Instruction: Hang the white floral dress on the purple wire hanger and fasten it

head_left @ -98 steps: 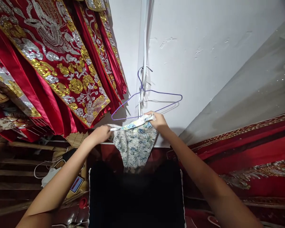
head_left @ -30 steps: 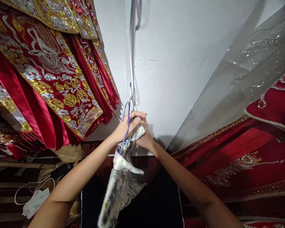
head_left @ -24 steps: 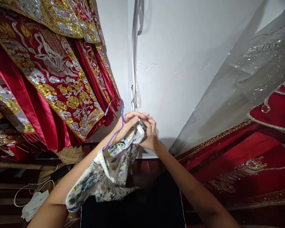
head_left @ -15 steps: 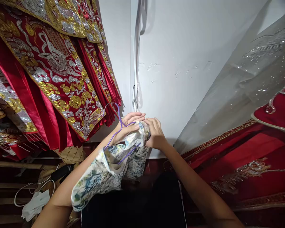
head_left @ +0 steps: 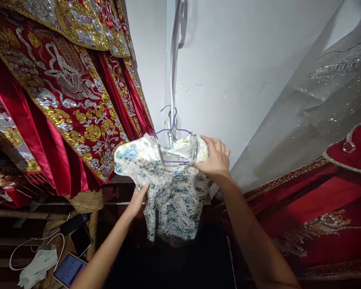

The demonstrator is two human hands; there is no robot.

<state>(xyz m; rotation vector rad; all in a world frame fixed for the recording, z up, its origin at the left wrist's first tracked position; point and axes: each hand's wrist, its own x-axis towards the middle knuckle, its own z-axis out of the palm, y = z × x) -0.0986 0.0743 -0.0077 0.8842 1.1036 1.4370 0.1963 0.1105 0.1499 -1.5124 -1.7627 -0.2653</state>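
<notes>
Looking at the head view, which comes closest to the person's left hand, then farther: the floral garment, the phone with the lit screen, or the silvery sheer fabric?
From the left hand:
1. Floral garment, touching it, just right.
2. Lit phone, lower left.
3. Silvery sheer fabric, far upper right.

White plastered wall (head_left: 228, 60) between red embroidered hangings (head_left: 63, 92) and a sequinned grey cloth (head_left: 313, 100).

Looked like a costume or ceremonial-garment storeroom — rows of red satin robes with gold and silver embroidery (head_left: 63, 92) hung close along the left, more red embroidered cloth (head_left: 319, 208) and a grey sequinned fabric (head_left: 313, 104) on the right. Plain white plastered wall (head_left: 228, 60) behind — a purple wire hanger (head_left: 174, 130) hooked there.
</notes>
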